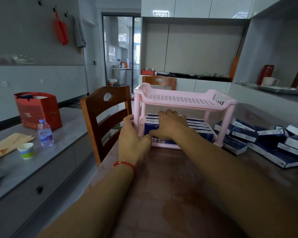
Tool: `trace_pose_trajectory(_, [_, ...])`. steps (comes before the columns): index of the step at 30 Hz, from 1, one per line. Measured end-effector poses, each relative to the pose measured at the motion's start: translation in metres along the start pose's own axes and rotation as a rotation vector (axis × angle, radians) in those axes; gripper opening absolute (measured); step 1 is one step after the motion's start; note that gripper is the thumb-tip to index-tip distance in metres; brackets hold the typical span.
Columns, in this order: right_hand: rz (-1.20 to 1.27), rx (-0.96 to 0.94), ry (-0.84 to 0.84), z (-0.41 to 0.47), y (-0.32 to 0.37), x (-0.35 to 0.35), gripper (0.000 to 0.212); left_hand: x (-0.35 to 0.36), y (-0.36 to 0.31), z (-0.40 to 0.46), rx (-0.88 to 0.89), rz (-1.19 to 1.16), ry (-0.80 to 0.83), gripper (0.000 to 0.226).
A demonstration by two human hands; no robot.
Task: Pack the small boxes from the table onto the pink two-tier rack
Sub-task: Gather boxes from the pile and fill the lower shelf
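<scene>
The pink two-tier rack (182,98) stands on the brown table (162,194) in front of me. Its top tier holds nothing. Its lower tier holds several dark blue and white small boxes (199,127) packed side by side. My left hand (131,134) grips the rack's front left post and lower rim. My right hand (168,124) reaches into the lower tier, fingers spread over the boxes at its left end, thumb on a box's front. A pile of loose boxes (268,141) lies on the table right of the rack.
A wooden chair (103,121) stands left of the table, another chair (159,81) behind the rack. On the grey sideboard (47,157) to the left are a water bottle (45,133), a paper cup (26,150) and a red gift bag (37,110).
</scene>
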State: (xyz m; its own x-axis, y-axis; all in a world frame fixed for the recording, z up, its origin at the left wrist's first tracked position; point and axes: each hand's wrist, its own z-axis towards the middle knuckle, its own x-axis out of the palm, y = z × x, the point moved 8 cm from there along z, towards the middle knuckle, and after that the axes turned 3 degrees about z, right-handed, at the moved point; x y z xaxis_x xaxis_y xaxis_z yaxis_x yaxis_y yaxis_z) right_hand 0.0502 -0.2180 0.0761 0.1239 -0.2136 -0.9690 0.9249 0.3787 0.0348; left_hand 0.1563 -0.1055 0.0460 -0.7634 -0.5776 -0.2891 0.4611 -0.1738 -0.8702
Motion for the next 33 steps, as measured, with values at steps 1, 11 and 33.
trace_pose_trajectory(1, [0.072,0.017,0.014,0.001,-0.006,-0.002,0.075,0.0,0.0,0.0,-0.008,-0.003,0.001,0.069])
trace_pose_trajectory(11, [0.211,0.043,0.193,0.016,-0.073,0.014,0.041,-0.001,0.002,0.001,-0.03,0.001,-0.003,0.069])
trace_pose_trajectory(33, [0.153,-0.472,-0.113,-0.089,-0.049,-0.033,0.034,-0.018,-0.024,-0.009,0.263,0.354,-0.274,0.07])
